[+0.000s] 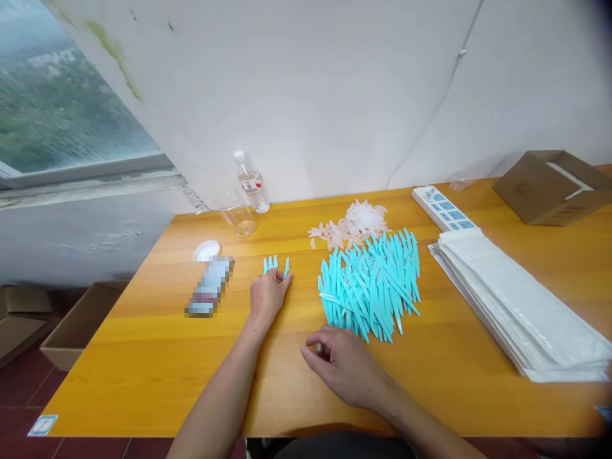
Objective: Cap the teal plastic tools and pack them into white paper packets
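My left hand (269, 295) rests on the table with its fingers bent down around a few slim turquoise sticks (274, 262), whose tapered tips stick out beyond the fingers. How the fingertips grip them is partly hidden. To the right lies a large loose pile of the same turquoise plastic sticks (370, 284), long and blade-shaped. My right hand (343, 366) is at the near edge of that pile, its fingers curled and the thumb apart from them. Nothing shows in it. Behind the pile is a heap of small translucent pale-pink pieces (358, 223).
A phone-like blurred object (209, 287), a white lid (207, 250), a clear jar (243, 223) and a water bottle (253, 185) stand left. Right are white plastic sleeves (516, 299), a printed card stack (444, 209) and a cardboard box (549, 188). Cartons (79, 325) sit on the floor.
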